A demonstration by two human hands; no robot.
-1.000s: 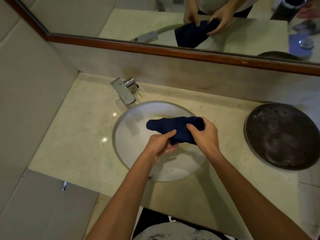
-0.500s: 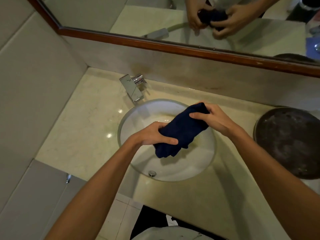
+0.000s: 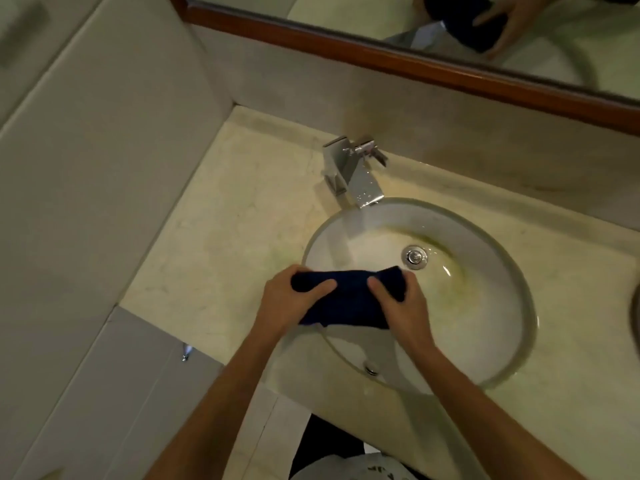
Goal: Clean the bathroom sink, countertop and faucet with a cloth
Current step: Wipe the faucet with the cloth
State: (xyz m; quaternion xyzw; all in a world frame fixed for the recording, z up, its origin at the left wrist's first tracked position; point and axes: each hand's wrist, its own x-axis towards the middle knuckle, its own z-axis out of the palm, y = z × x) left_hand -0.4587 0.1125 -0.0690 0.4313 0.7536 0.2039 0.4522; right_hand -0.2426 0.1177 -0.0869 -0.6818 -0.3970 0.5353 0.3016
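Beige stone countertop [image 3: 221,216], one slab, running into the corner between plain grey-white wall panels [image 3: 104,150]. One mirror [image 3: 450,15] along the back wall, brown wood frame [image 3: 381,60] on its lower edge; reflects the hands and cloth. One round white sink [image 3: 485,306] sunk into the countertop, yellow-green staining around the bowl, one chrome drain plug [image 3: 414,257] at centre, one small overflow hole [image 3: 371,368] on the near wall. One square chrome faucet [image 3: 353,171] behind the sink's far-left rim, spout angled over the bowl. Dark round edge of something at far right, cut off, can't identify. One dark navy cloth [image 3: 346,303], bunched into a roll, held in the air over the sink's near-left rim. Two hands: left hand [image 3: 287,303] fisted around the cloth's left end, right hand [image 3: 403,306] fisted around its right end, thumbs on top, both tightly closed. Bare forearms entering from below.
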